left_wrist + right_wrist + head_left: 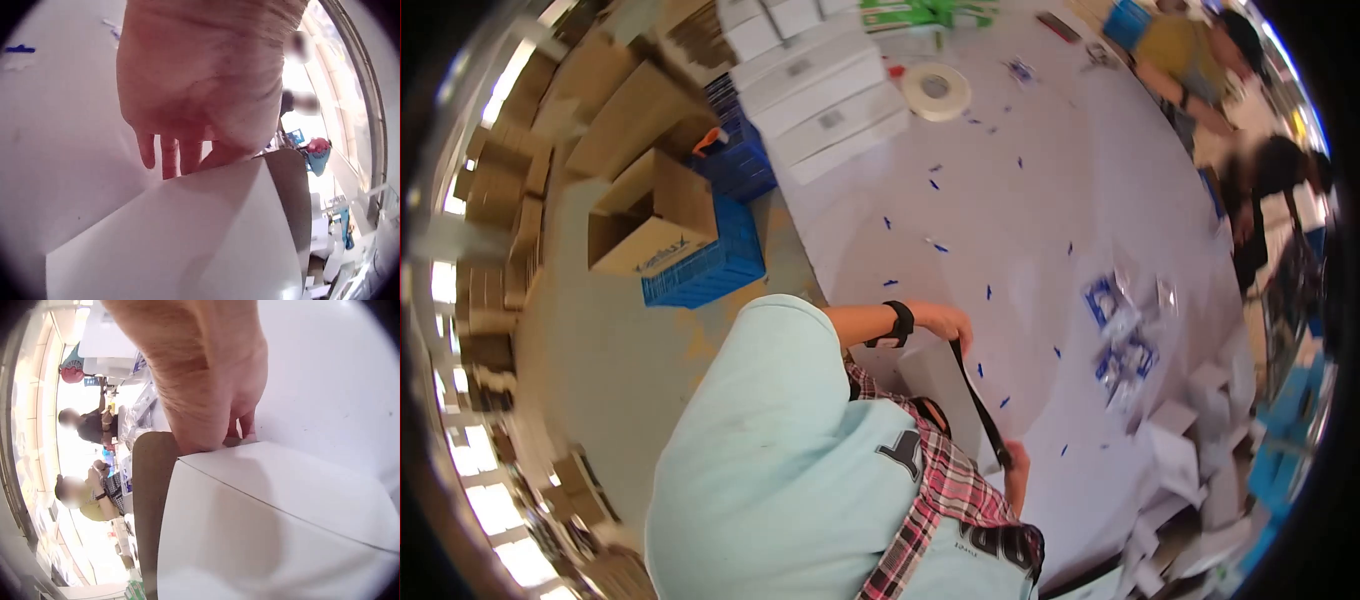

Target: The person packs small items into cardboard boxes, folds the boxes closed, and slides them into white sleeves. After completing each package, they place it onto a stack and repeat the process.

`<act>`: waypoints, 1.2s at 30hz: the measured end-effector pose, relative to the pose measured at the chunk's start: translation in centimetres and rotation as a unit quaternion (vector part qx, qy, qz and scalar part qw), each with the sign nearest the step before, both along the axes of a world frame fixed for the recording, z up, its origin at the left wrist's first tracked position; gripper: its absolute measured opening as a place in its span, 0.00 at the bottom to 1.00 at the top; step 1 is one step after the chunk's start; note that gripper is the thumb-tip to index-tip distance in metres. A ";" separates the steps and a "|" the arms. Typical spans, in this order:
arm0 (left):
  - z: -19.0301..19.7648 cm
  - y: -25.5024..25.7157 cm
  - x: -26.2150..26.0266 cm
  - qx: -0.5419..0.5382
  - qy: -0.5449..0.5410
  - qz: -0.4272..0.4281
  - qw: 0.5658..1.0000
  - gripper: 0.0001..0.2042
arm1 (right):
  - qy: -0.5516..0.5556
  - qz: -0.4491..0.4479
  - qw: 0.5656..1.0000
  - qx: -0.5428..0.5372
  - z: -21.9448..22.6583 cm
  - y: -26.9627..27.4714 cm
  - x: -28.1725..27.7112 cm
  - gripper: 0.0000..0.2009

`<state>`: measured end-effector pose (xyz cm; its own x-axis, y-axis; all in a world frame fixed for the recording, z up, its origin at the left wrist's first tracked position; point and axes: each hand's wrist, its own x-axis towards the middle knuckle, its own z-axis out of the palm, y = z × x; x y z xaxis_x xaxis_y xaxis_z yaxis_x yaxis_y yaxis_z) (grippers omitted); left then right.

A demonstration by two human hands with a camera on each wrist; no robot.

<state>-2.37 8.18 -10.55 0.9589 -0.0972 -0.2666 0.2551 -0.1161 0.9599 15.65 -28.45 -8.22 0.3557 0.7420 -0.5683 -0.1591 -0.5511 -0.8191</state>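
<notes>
A white cardboard box [945,385] stands upright against the person's front at the table edge. Its brown inner flap [292,194] shows as a dark strip between the hands in the head view. The left hand [943,321], with a black watch on its wrist, grips one end of the box's upper edge. At the other end the right hand [1017,476] holds the same edge, thumb by the flap and fingers partly hidden behind the panel. Blank white panels fill the lower part of both wrist views, with a crease line across one in the right wrist view.
Small blue plastic pieces [940,247] lie scattered over the white table [1020,210]. Beyond are clear bags [1122,325] with blue parts, a tape roll [936,92], stacked white boxes [830,100] and heaped cartons [1175,455]. Other people sit across the table.
</notes>
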 end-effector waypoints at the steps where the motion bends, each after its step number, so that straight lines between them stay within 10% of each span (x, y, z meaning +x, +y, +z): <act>1: -0.7 -0.1 0.4 0.019 0.009 -0.016 1.000 0.12 | 0.006 0.023 0.999 0.028 0.3 -0.4 0.3 0.13; 8: 3.4 -0.2 -3.6 0.099 0.111 0.066 0.987 0.16 | -0.144 0.103 0.984 0.012 2.0 0.4 -2.5 0.19; 14: 3.9 -1.1 -4.9 0.195 0.145 -0.088 0.966 0.25 | -0.178 0.065 0.981 0.037 1.4 0.8 -4.0 0.19; 22: 2.4 -2.8 -5.9 0.286 -0.223 -0.078 0.928 0.22 | -0.399 0.120 0.900 0.129 3.1 2.0 -5.8 0.22; 25: 6.9 -3.8 -5.9 0.197 -0.006 -0.076 0.978 0.22 | -0.461 0.108 0.875 0.102 3.5 1.1 -6.9 0.21; 26: 5.7 -4.3 -6.7 0.296 -0.119 -0.080 0.944 0.20 | -0.472 0.110 0.868 0.109 4.1 1.0 -7.3 0.21; 30: 5.8 -6.7 -7.7 0.401 -0.228 -0.027 0.887 0.15 | -0.360 0.018 0.928 0.095 4.7 0.7 -8.0 0.13; 36: 6.3 -8.0 -5.3 0.297 0.090 0.086 0.947 0.12 | -0.169 -0.006 0.985 0.019 3.3 2.1 -4.8 0.11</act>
<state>-7.66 0.20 -4.29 0.8810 0.2750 -0.3849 0.4721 -0.5637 0.6778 10.82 -26.32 -4.93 0.5293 0.7549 -0.3872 0.1194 -0.5181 -0.8469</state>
